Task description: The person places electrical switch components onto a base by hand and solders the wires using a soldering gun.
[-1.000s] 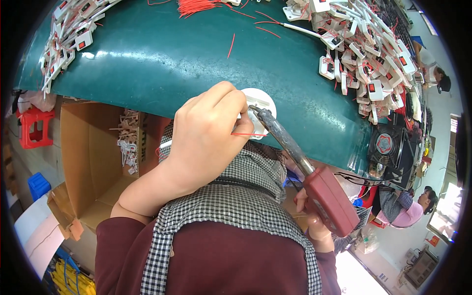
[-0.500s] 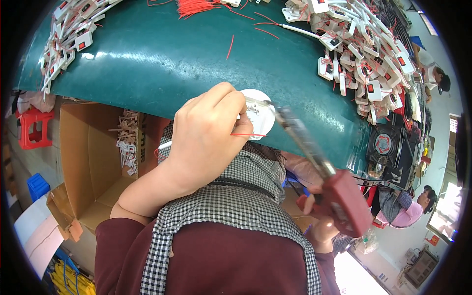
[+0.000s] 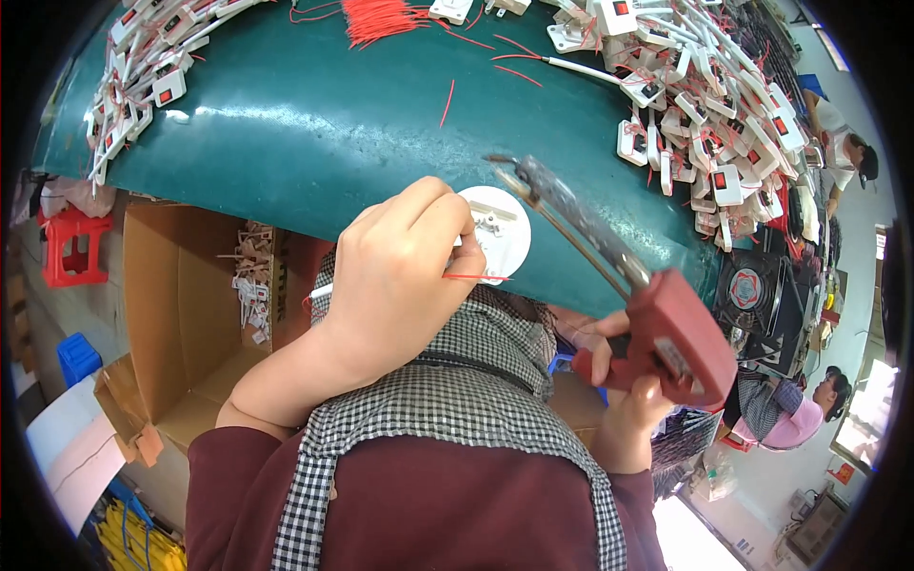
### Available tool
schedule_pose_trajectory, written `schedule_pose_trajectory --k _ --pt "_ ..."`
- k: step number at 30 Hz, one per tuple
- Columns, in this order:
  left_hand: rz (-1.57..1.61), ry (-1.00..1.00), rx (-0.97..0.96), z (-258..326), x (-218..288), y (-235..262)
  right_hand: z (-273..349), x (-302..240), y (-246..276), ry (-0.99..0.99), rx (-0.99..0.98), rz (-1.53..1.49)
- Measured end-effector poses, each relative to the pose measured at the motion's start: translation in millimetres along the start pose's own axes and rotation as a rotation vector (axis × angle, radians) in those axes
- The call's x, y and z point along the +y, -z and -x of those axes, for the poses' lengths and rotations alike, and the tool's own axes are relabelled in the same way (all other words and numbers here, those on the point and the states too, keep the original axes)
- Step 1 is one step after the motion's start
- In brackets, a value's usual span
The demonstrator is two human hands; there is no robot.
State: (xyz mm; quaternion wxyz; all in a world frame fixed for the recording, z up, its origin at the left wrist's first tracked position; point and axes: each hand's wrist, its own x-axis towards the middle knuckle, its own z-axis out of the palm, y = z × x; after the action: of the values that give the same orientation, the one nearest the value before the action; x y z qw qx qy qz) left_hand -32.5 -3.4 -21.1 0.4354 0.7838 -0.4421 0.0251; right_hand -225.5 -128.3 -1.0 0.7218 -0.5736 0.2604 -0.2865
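Head cam: L fingers [image 3: 465,249] hold white disc [image 3: 515,231], R fingers [image 3: 601,362] soldering gun [image 3: 682,335]; green tbl [image 3: 295,157] ahead, carton [image 3: 176,295] left.

The round plate [image 3: 514,243] is white, with a red wire [image 3: 481,277] at its near edge, and to its right the soldering gun [image 3: 687,338] has a maroon body and a mottled grey barrel [image 3: 583,217]. Beyond the plate the tabletop [image 3: 324,143] is green, bearing scarlet wires [image 3: 376,21] and, farther right, white switch boxes [image 3: 730,195] with red or black rockers [image 3: 721,179]. On the plate's near side, a black-and-white checked apron [image 3: 447,400] covers a dark maroon shirt [image 3: 438,504].
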Motion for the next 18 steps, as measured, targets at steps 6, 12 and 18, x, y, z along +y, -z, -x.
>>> schedule_pose_trajectory --k 6,12,18 --pt "-0.013 -0.045 0.066 0 -4 -5 27 -15 40 -0.073 -0.241 0.195" --pt "0.002 -0.018 0.023 0 -1 -1 29 -8 32 0.087 -0.167 0.414" --pt "-0.002 -0.015 0.029 1 -1 -2 31 -5 36 0.099 -0.257 0.550"
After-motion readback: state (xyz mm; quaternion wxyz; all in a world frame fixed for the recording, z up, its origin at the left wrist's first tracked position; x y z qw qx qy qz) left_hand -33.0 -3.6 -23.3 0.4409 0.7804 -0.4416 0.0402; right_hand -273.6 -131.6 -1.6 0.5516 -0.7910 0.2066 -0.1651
